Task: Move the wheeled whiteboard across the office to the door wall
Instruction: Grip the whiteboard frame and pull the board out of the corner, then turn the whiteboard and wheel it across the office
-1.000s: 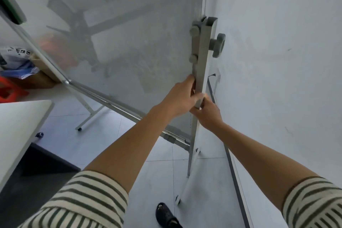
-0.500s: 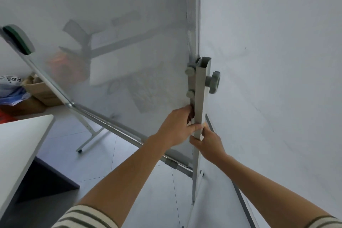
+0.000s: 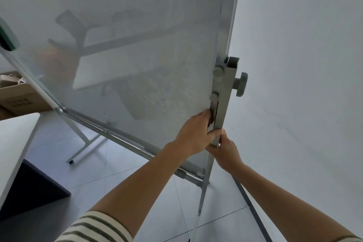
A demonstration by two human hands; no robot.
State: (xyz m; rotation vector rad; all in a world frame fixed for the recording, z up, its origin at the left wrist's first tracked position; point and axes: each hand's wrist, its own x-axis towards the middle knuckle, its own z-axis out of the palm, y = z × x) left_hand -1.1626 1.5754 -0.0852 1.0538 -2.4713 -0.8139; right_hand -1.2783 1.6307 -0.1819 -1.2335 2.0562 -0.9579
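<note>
Both hands grasp the grey upright post (image 3: 222,104) of the wheeled whiteboard (image 3: 127,55). The left hand (image 3: 193,133) is wrapped around it from the board side, and the right hand (image 3: 225,151) is clenched just below, touching the left. The board stands just beside the white wall (image 3: 304,65) on the right. A knob (image 3: 240,84) projects from the post toward that wall. A white desk (image 3: 13,143) sits near left, with a cardboard box (image 3: 19,96) beyond it.

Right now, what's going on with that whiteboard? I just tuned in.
A person grips the whiteboard's grey side post with both hands: the left hand above, the right hand just below. The board stands close beside a white wall. A white desk and a cardboard box sit off to the left.
</note>
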